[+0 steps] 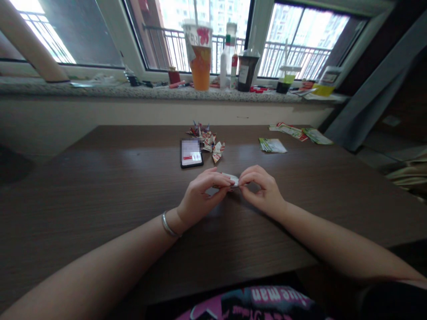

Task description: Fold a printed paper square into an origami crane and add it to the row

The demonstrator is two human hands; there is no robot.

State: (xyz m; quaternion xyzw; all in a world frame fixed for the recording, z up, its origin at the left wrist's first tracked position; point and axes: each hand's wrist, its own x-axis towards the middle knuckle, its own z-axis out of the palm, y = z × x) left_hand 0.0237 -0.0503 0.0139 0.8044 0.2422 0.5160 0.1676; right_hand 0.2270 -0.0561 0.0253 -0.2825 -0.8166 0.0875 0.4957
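A small folded piece of white paper (233, 179) is pinched between both of my hands just above the dark wooden table (100, 186). My left hand (202, 195), with a silver bangle on its wrist, grips the paper's left end with thumb and fingers closed. My right hand (262, 190) pinches the right end the same way. Most of the paper is hidden by my fingers. Beyond my hands lies a phone (191, 153) with its screen lit, and beside it a heap of folded paper shapes (208, 138).
Paper sheets lie at the table's far right (272, 145), with more leaflets (293, 131) behind. The stone windowsill (100, 91) carries a tall orange cup (200, 55), a bottle (227, 55), a dark cup (247, 69) and small clutter. A grey curtain (373, 93) hangs at right.
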